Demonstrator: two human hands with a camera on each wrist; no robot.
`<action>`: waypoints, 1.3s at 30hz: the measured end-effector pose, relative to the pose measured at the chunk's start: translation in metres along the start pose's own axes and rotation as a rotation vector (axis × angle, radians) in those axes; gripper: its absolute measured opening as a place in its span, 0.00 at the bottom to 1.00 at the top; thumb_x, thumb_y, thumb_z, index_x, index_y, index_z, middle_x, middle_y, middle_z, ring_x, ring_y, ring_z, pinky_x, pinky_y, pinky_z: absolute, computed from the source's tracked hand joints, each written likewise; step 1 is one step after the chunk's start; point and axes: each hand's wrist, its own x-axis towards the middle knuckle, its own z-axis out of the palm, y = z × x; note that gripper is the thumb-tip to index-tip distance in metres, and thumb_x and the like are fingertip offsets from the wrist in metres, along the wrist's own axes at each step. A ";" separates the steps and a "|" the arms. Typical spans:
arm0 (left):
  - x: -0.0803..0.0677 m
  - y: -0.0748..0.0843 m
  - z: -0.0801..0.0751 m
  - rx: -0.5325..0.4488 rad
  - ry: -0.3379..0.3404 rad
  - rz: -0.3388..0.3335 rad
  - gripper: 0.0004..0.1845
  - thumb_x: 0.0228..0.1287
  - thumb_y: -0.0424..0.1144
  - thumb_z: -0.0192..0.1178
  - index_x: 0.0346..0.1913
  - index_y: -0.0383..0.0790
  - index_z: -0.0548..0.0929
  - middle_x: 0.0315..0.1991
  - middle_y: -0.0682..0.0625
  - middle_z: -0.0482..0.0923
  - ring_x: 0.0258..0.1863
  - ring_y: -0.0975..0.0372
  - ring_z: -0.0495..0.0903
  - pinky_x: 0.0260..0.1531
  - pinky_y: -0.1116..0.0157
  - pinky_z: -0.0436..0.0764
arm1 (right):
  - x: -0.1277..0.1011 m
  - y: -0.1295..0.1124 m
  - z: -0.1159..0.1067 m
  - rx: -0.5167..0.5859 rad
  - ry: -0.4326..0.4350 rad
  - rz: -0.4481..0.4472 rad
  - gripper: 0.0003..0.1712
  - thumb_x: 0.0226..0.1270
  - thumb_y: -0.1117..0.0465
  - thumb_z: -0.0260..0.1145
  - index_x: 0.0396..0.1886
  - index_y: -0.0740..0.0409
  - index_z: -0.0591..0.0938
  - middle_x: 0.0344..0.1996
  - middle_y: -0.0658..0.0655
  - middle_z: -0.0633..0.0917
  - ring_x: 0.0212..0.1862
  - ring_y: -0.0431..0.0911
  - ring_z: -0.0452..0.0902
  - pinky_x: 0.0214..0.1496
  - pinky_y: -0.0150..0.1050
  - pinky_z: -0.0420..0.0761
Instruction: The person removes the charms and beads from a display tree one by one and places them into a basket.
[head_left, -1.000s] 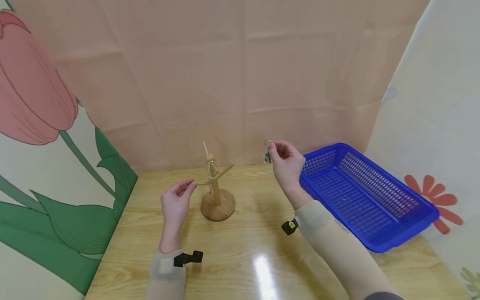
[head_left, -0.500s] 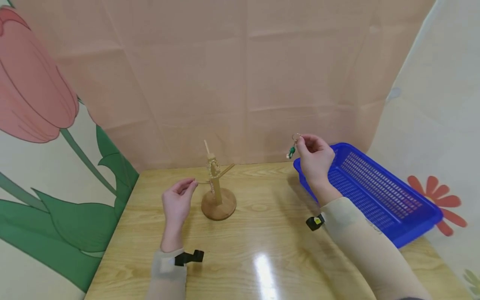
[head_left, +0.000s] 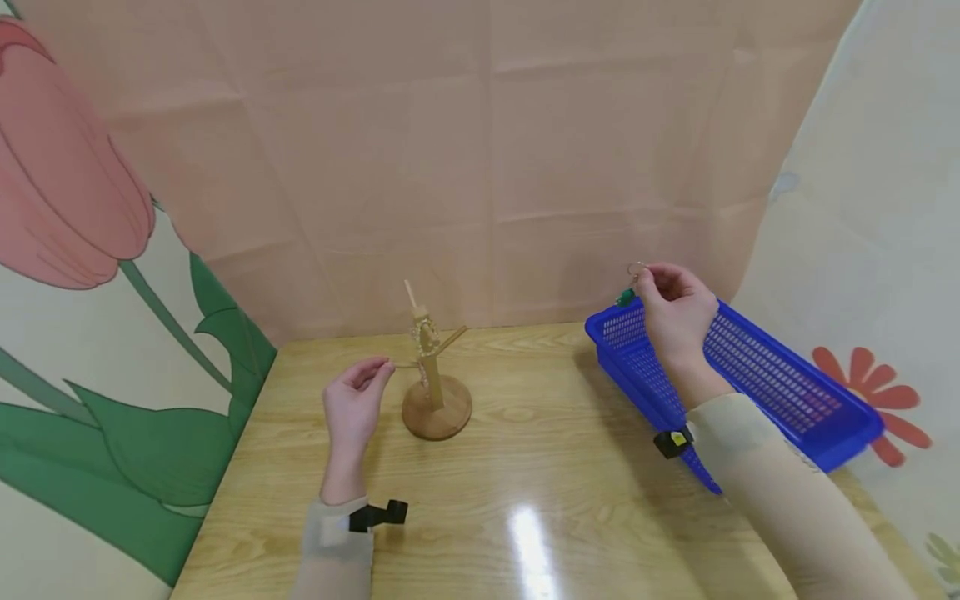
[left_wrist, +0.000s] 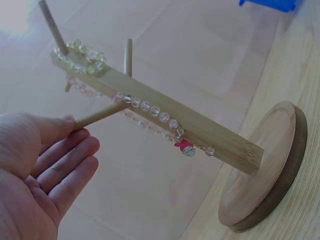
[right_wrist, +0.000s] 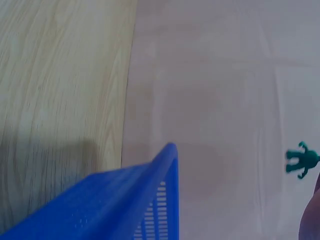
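Note:
A small wooden peg stand (head_left: 434, 379) (left_wrist: 200, 135) stands on the table with a clear bead bracelet (left_wrist: 140, 105) draped on it. My left hand (head_left: 352, 407) (left_wrist: 42, 170) pinches the tip of a side peg (left_wrist: 97, 116) between thumb and fingers. My right hand (head_left: 673, 312) is raised over the near-left corner of a blue mesh basket (head_left: 787, 400) (right_wrist: 115, 200), pinching the metal ring of a keychain with a small green figure (head_left: 625, 295) (right_wrist: 301, 160) dangling below.
The wooden table (head_left: 525, 492) backs onto a pink cloth wall (head_left: 480, 167). A tulip-print cloth hangs at the left, a flower-print cloth at the right. The basket lies along the table's right edge.
My right hand has carried the keychain rightward from beside the stand to above the basket's corner. My left hand has kept its hold on the peg.

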 end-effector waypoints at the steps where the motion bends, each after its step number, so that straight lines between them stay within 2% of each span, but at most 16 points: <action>1: 0.000 0.001 0.000 0.004 0.000 0.002 0.08 0.69 0.26 0.72 0.46 0.22 0.90 0.42 0.31 0.89 0.33 0.73 0.87 0.38 0.78 0.84 | 0.002 0.002 -0.003 0.004 -0.002 0.001 0.12 0.72 0.58 0.76 0.46 0.63 0.91 0.34 0.43 0.90 0.35 0.37 0.83 0.37 0.24 0.81; 5: -0.001 0.004 0.001 0.018 0.008 0.011 0.07 0.69 0.25 0.72 0.45 0.23 0.90 0.41 0.31 0.90 0.33 0.74 0.86 0.38 0.79 0.83 | 0.008 0.007 -0.013 -0.001 -0.017 -0.001 0.14 0.71 0.57 0.77 0.46 0.63 0.91 0.34 0.44 0.90 0.35 0.38 0.84 0.38 0.25 0.81; 9: -0.001 0.001 0.001 0.030 0.012 0.010 0.06 0.69 0.26 0.72 0.45 0.24 0.90 0.40 0.31 0.90 0.32 0.73 0.87 0.37 0.79 0.83 | 0.014 0.012 -0.027 -0.071 -0.053 0.045 0.15 0.70 0.55 0.78 0.47 0.62 0.91 0.32 0.39 0.89 0.35 0.36 0.83 0.35 0.24 0.79; 16: 0.010 -0.033 0.003 0.006 0.007 -0.010 0.09 0.69 0.30 0.74 0.47 0.28 0.91 0.43 0.34 0.90 0.34 0.72 0.87 0.39 0.78 0.84 | 0.032 0.031 -0.063 -0.297 -0.254 0.113 0.20 0.75 0.49 0.73 0.49 0.61 0.89 0.29 0.30 0.84 0.35 0.32 0.79 0.35 0.22 0.76; 20: 0.010 -0.039 0.001 -0.010 0.001 -0.016 0.10 0.68 0.34 0.76 0.47 0.31 0.92 0.43 0.37 0.91 0.36 0.69 0.88 0.39 0.76 0.85 | 0.039 0.043 -0.080 -0.373 -0.336 0.116 0.19 0.76 0.50 0.70 0.50 0.63 0.88 0.28 0.29 0.83 0.34 0.30 0.78 0.36 0.21 0.76; 26: 0.008 -0.042 -0.002 0.008 0.001 0.003 0.10 0.68 0.37 0.77 0.46 0.35 0.93 0.41 0.42 0.92 0.37 0.66 0.90 0.40 0.74 0.86 | 0.049 0.056 -0.097 -0.432 -0.417 0.136 0.22 0.76 0.47 0.70 0.53 0.61 0.87 0.31 0.32 0.85 0.37 0.32 0.79 0.38 0.20 0.77; 33: 0.007 -0.042 -0.002 0.020 0.011 0.009 0.08 0.68 0.34 0.76 0.46 0.35 0.93 0.40 0.43 0.92 0.37 0.66 0.90 0.39 0.74 0.86 | 0.054 0.064 -0.113 -0.485 -0.485 0.105 0.21 0.76 0.46 0.72 0.53 0.59 0.88 0.35 0.35 0.87 0.37 0.31 0.80 0.38 0.20 0.77; 39: 0.008 -0.042 -0.001 0.009 0.002 0.010 0.09 0.68 0.36 0.76 0.46 0.36 0.94 0.41 0.43 0.92 0.37 0.65 0.90 0.40 0.73 0.87 | 0.056 0.069 -0.122 -0.529 -0.532 0.067 0.18 0.76 0.49 0.72 0.51 0.59 0.89 0.39 0.48 0.90 0.36 0.30 0.80 0.37 0.20 0.77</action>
